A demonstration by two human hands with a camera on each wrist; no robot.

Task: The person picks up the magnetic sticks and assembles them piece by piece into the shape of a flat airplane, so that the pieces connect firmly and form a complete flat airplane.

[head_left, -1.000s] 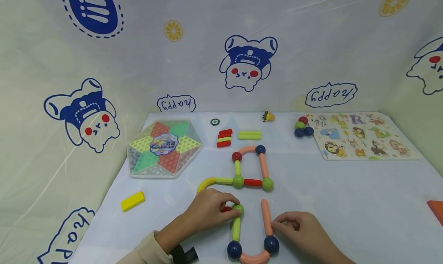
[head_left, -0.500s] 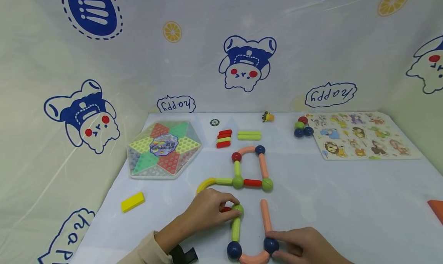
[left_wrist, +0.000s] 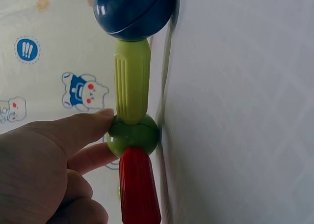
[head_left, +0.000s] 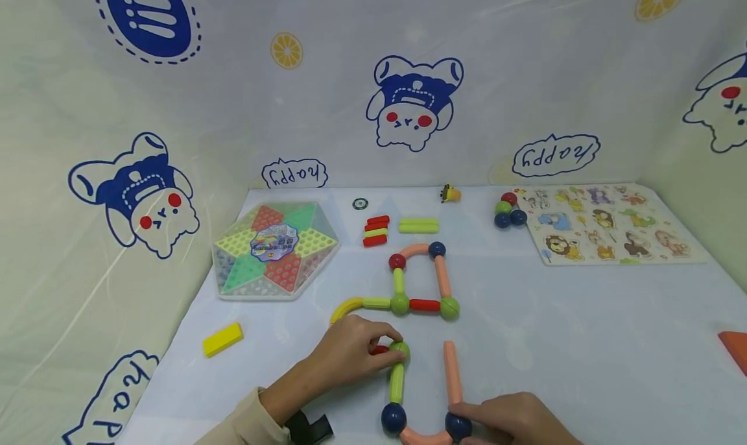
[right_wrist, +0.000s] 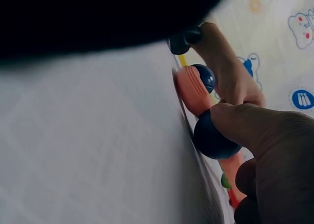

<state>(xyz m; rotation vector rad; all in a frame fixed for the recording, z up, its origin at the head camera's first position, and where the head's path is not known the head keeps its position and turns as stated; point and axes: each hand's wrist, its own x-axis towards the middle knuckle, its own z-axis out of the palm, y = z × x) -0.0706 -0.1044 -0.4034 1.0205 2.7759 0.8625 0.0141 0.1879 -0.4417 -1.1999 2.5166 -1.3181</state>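
My left hand (head_left: pixel 350 351) pinches a light green ball (head_left: pixel 399 352) between thumb and index finger. In the left wrist view, a red stick (left_wrist: pixel 140 187) and a light green stick (left_wrist: pixel 132 81) meet at that ball. The green stick runs to a dark blue ball (head_left: pixel 393 419), joined by a curved pink stick (head_left: pixel 425 437) to a second dark blue ball (head_left: pixel 458 425). My right hand (head_left: pixel 516 419) pinches this second ball. From it a straight pink stick (head_left: pixel 452 370) points away from me, its far end free.
Beyond my hands lies a joined figure of sticks and balls (head_left: pixel 399 303). Loose sticks (head_left: pixel 418 226), a hexagonal board (head_left: pixel 275 250), a cluster of balls (head_left: pixel 510 210) and an animal picture board (head_left: pixel 613 228) sit farther back. A yellow block (head_left: pixel 223 340) is at left.
My right hand has gone from beside the straight pink stick to the dark blue ball, gripping it. That ball and stick have shifted slightly towards me. My left hand holds still.
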